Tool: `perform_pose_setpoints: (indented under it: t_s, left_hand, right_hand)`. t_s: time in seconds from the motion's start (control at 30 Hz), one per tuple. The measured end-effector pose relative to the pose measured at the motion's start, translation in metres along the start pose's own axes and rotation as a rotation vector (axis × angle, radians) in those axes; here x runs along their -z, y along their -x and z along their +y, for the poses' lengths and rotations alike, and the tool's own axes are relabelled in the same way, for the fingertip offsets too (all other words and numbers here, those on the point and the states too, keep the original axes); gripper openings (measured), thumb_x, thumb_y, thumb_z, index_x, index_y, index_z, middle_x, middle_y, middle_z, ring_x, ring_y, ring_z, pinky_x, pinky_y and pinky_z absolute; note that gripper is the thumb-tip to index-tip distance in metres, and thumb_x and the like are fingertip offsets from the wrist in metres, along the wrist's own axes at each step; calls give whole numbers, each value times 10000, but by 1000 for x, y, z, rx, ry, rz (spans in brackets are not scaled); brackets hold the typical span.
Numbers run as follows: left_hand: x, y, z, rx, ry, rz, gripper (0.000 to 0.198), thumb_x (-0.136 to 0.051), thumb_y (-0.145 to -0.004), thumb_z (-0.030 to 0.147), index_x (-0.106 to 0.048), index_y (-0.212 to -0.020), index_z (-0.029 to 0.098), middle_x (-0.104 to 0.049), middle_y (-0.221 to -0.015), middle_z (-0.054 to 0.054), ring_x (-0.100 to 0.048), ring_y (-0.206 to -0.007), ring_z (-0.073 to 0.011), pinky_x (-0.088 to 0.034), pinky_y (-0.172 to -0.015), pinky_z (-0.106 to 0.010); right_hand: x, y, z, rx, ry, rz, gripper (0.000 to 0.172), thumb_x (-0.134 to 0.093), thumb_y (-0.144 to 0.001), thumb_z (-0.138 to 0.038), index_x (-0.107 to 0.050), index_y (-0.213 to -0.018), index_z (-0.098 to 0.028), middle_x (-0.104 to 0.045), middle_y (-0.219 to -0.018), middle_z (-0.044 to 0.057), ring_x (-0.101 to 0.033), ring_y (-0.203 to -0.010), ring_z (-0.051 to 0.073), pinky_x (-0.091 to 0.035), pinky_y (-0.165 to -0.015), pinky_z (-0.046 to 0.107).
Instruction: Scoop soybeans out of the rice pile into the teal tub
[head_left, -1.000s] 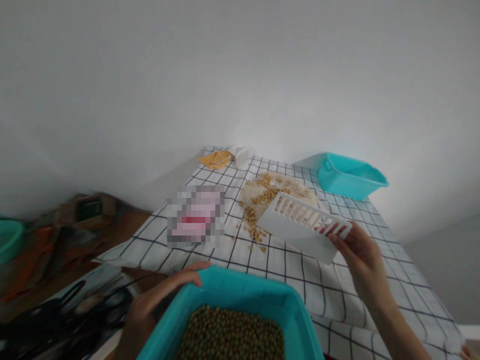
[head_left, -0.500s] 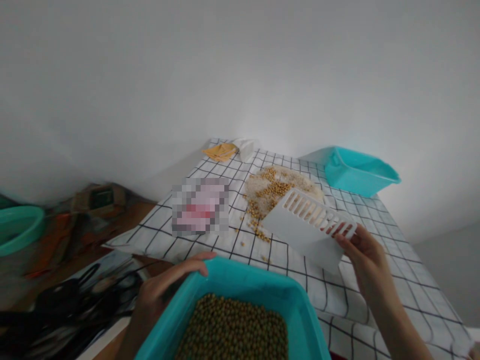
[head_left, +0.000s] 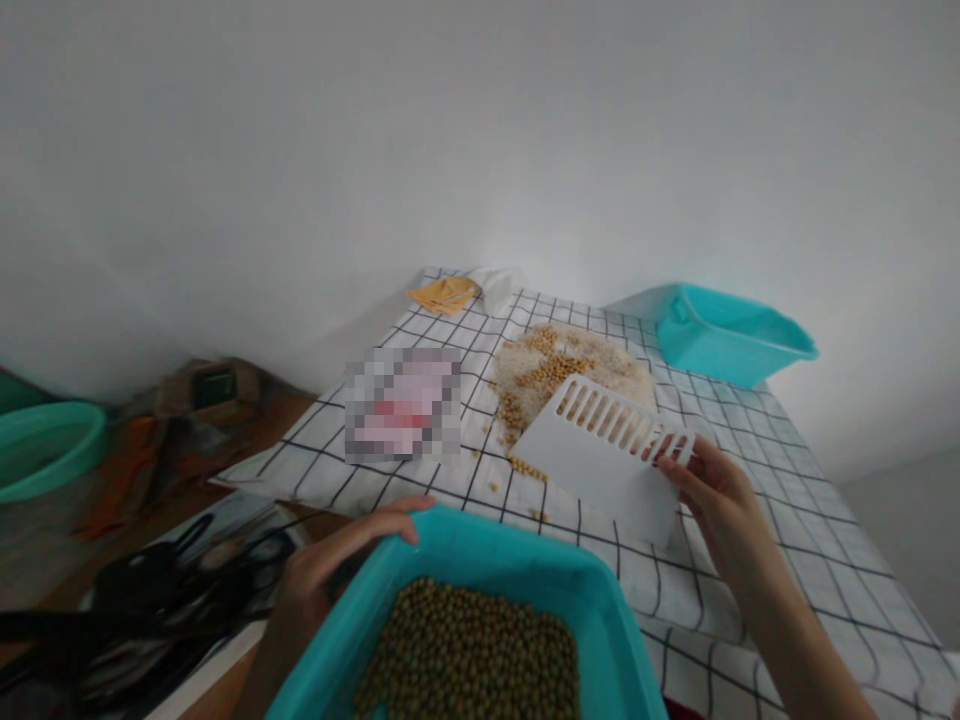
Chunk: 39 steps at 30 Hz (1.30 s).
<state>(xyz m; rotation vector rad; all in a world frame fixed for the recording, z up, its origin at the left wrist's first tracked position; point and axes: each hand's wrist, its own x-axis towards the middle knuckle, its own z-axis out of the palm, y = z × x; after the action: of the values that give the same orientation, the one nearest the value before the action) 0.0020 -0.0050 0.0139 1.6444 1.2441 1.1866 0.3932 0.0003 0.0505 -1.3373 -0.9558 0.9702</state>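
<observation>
Beans [head_left: 480, 640] lie in a turquoise tub [head_left: 517, 545] before the checked cloth [head_left: 817, 520], its rim gripped by the left hand [head_left: 341, 555] at the far left corner. The right hand [head_left: 720, 500] grips a white board [head_left: 600, 475] by its slotted edge, tilted at the near side of pale grain [head_left: 624, 370] and yellow beans [head_left: 551, 372] spread on the cloth.

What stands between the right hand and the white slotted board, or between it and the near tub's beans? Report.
Nothing visible separates the right hand from the white slotted board it grips. Toward the beans in the near tub, a few loose beans lie on the checked cloth, and the tub's far wall stands between.
</observation>
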Motion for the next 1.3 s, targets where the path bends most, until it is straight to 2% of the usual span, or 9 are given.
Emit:
perform_pose_setpoints:
  t_s: [0.13,0.37,0.53,0.7,0.77,0.9,1.03,1.3]
  left_hand:
    - [1,-2,4,24,19,-2,187,-626,-851,279,-806,-899,263,-861,-1205,-36,-810,-1093,-242,-610,-919,-236]
    - [1,-1,-1,19,-8,-11,210,-591,-889,290,-797,-915,254,-850,-1228,-53,-806,-1110,-262,-616,-940,-263]
    - [1,-1,-3,-11,-47,-13,242,-526,-904,272,-766,-912,247,-849,-1235,-67,-805,-1113,-263,-604,-928,-264]
    - [-1,-1,0,-8,-61,6,241,-531,-903,245,-769,-931,268,-853,-1215,-22,-813,-1067,-235,-589,-898,-246]
    - [-1,-1,0,-12,-60,4,237,-537,-890,228,-767,-932,264,-853,-1212,-20,-814,-1058,-224,-585,-900,-236]
    - [-2,-1,-1,-32,-31,14,227,-539,-912,232,-763,-936,261,-854,-1212,-23,-813,-1079,-212,-580,-923,-215]
    - [-2,-1,-2,2,-31,-1,272,-496,-931,253,-767,-947,255,-851,-1242,-47,-816,-1099,-249,-601,-947,-265]
    - [1,-2,0,10,-83,-27,229,-543,-907,286,-766,-942,245,-842,-1266,-69,-807,-1122,-274,-602,-938,-276]
  right_hand:
    - [-16,-4,-5,-15,-9,38,295,-917,-754,-396,-830,-1009,-279,-854,-1000,53,-764,-874,239,-572,-725,301]
    - [-30,-16,-13,-13,58,-57,291,-885,-739,-397,-825,-982,-248,-849,-968,66,-730,-805,232,-516,-660,300]
    - [-36,-13,-14,-50,38,-103,254,-904,-713,-366,-832,-930,-257,-837,-905,42,-699,-740,200,-494,-607,268]
    - [-43,-4,-10,-101,-52,-196,236,-904,-721,-384,-815,-890,-245,-846,-943,56,-766,-843,248,-586,-737,327]
    - [-45,-2,-8,-131,-83,-222,253,-901,-729,-391,-808,-906,-238,-848,-947,64,-781,-853,259,-603,-769,349]
    - [-45,-1,-7,-200,-104,-251,299,-904,-732,-387,-801,-960,-224,-853,-947,75,-792,-812,255,-609,-729,341]
    - [-46,-1,-8,-218,-94,-259,310,-908,-722,-387,-794,-953,-215,-857,-937,82,-787,-761,238,-613,-694,325]
    - [-39,4,-17,-130,-42,-220,315,-914,-727,-442,-821,-946,-235,-848,-893,70,-752,-700,217,-587,-632,299]
